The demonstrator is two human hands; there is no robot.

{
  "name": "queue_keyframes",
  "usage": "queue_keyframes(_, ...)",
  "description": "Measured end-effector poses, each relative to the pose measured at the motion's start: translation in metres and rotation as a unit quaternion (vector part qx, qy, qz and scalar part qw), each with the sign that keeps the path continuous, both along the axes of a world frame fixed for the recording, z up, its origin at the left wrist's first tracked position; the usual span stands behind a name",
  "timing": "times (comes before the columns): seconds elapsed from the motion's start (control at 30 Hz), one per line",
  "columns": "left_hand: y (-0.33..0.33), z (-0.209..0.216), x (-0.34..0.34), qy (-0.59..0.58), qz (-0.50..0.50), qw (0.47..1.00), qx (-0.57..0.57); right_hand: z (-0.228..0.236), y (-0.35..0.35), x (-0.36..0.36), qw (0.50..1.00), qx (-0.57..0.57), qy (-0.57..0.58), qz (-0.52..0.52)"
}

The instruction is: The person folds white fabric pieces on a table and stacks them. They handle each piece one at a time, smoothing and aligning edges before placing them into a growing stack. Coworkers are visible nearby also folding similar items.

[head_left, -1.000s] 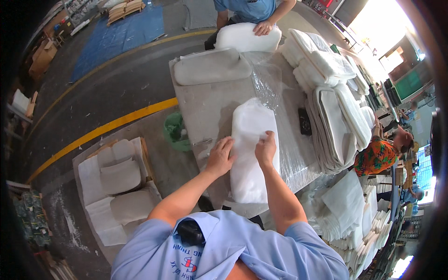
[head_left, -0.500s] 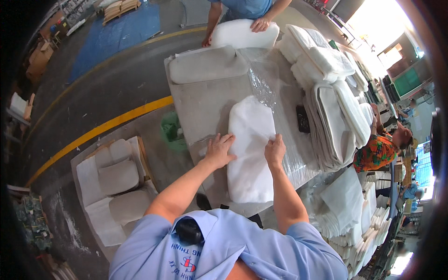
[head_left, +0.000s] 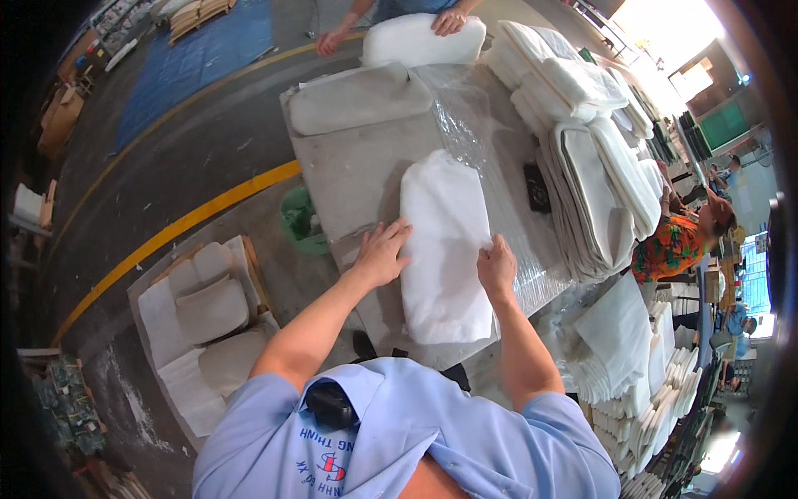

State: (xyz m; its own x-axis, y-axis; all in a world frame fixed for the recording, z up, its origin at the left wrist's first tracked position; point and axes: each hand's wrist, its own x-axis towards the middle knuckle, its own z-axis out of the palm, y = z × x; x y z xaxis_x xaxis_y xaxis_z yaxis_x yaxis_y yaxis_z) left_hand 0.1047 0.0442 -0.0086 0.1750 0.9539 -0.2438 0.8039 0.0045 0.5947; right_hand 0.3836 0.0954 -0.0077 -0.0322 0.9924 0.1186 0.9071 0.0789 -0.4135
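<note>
A long white padded piece (head_left: 445, 249) with rounded ends lies in front of me on the grey-covered table (head_left: 341, 179). My left hand (head_left: 382, 252) rests at its left edge, fingers extended and the tips touching the fabric. On the opposite edge, my right hand (head_left: 498, 268) has its fingers curled in a pinch on the rim of the piece. Farther off, a flat greyish-white piece (head_left: 362, 101) lies along the table's far left side. Beyond it a co-worker's hand (head_left: 450, 21) rests on another white padded piece (head_left: 422, 41).
Clear plastic film (head_left: 519, 224) covers the table's right part, with a black object (head_left: 538, 188) on it. Stacked white and grey pads (head_left: 594, 191) stand at the right. A green bin (head_left: 302, 223) and a pallet of pads (head_left: 212, 312) are left. More white sheets (head_left: 619, 333) are piled lower right.
The co-worker's other hand has come off the far padded piece and moved out to the left. My hands stay at the edges of the white piece; the whole view has shifted slightly.
</note>
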Motion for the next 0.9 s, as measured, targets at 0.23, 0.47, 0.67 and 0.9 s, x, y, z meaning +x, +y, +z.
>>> queue_keyframes(0.23, -0.077, 0.0, 0.027, -0.011, -0.038, 0.999, -0.034, 0.004, -0.109, -0.029, 0.97, -0.036, 0.008, 0.239)
queue_keyframes(0.47, -0.071, -0.027, 0.024, -0.186, 0.073, 0.979, 0.038, -0.011, -0.075, 0.002, 0.997, 0.0, 0.049, 0.063)
queue_keyframes(0.67, 0.001, -0.03, 0.008, -0.447, 0.323, 0.813, -0.187, -0.023, -0.049, 0.019, 0.975, -0.027, 0.175, -0.135)
queue_keyframes(0.9, -0.004, -0.026, 0.03, -0.605, 0.279, 0.709, -0.231, -0.029, -0.026, 0.027, 0.963, -0.015, 0.253, -0.089)
